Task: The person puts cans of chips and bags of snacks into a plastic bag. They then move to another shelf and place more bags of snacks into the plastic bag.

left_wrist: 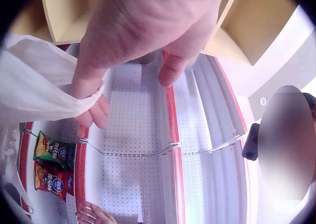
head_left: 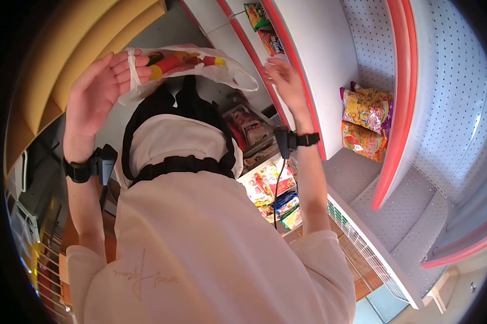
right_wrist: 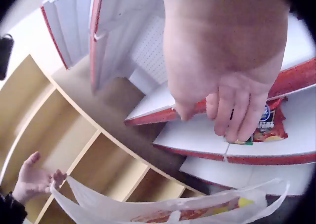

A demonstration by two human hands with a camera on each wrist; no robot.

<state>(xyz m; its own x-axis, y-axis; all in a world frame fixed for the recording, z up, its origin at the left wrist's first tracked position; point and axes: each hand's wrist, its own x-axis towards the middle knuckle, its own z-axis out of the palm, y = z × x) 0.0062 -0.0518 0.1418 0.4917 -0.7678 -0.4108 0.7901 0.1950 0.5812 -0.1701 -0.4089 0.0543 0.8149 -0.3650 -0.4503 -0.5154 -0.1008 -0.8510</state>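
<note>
A translucent white plastic bag (head_left: 234, 74) hangs from my left hand (head_left: 98, 86), its handle looped over the fingers. Red and yellow packaged items (head_left: 170, 63) show through the bag in the head view. In the left wrist view the bag's handle (left_wrist: 79, 103) stretches tight around the fingers, with the thumb apart from it. My right hand (head_left: 288, 83) holds nothing and is beside the red shelf edge, its fingers loosely bent. From the right wrist, that hand (right_wrist: 232, 81) overlaps a red snack packet (right_wrist: 271, 120) lying on the shelf.
White shelves with red edges (head_left: 403, 108) rise on the right, holding yellow and purple snack bags (head_left: 367, 110). A green packet (head_left: 257, 16) lies on a shelf farther ahead. Wooden shelving (head_left: 54, 70) stands on the left. Colourful packets (head_left: 273, 186) fill a low rack near my body.
</note>
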